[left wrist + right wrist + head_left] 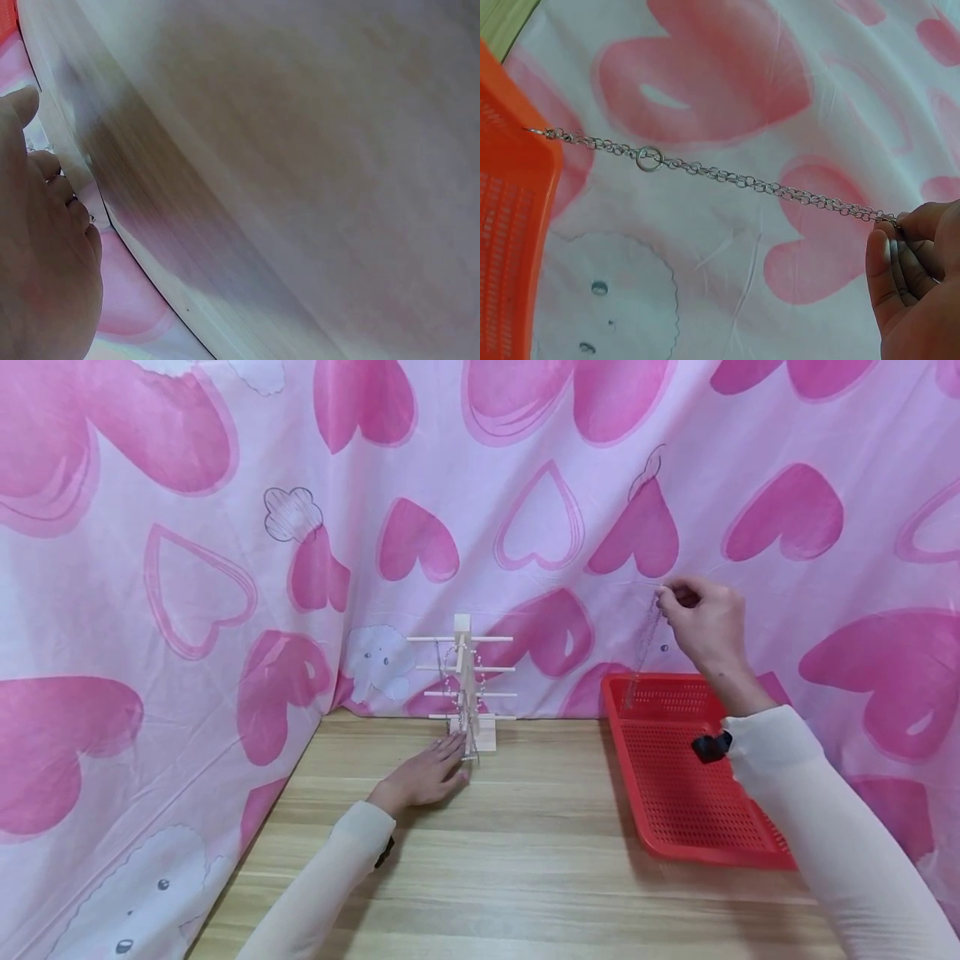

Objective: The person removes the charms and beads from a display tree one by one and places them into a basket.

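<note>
My right hand [707, 617] is raised above the back of the red basket and pinches a silver chain [739, 180] between thumb and fingers. The chain hangs doubled, and in the right wrist view a metal ring [650, 159] shows along it. My left hand [426, 774] rests at the foot of a pale wooden rack [462, 625], its fingers stretched out against the base. Several horizontal pegs [491, 669] stick out from the rack's post. Beaded strands [480, 662] and thin chains hang from them. The left fingers' exact contact is partly hidden.
The red perforated basket [628, 793] stands on the right of the wooden table [525, 843], under my right forearm. A pink heart-patterned cloth [525, 410] rises behind the table and along its left side, close behind the rack.
</note>
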The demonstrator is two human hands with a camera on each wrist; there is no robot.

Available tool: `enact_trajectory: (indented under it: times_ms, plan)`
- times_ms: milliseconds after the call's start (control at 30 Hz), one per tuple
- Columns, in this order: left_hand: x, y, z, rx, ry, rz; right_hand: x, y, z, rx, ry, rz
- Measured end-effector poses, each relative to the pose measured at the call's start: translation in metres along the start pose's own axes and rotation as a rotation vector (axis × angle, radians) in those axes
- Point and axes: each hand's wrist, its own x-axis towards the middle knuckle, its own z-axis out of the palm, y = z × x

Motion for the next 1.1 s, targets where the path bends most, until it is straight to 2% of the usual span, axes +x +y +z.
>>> enact_trajectory:
  times_ms: [400, 633, 833, 1100]
  plan:
    - [0.0, -0.001, -0.002, 0.004, -0.01, 0.002, 0.0, 0.025, -0.024, -0.03, 0.0, 0.036]
    - [-0.001, 0.0, -0.001, -0.009, 0.011, 0.023, -0.001, 0.04, -0.034, -0.054, 0.005, 0.057]
    - [-0.001, -0.001, 0.002, -0.024, 0.02, 0.018, -0.005, 0.055, -0.043, -0.081, -0.007, 0.078]
    - [0.0, -0.001, 0.002, -0.008, -0.001, -0.003, -0.01, 0.075, -0.051, -0.108, -0.03, 0.133]
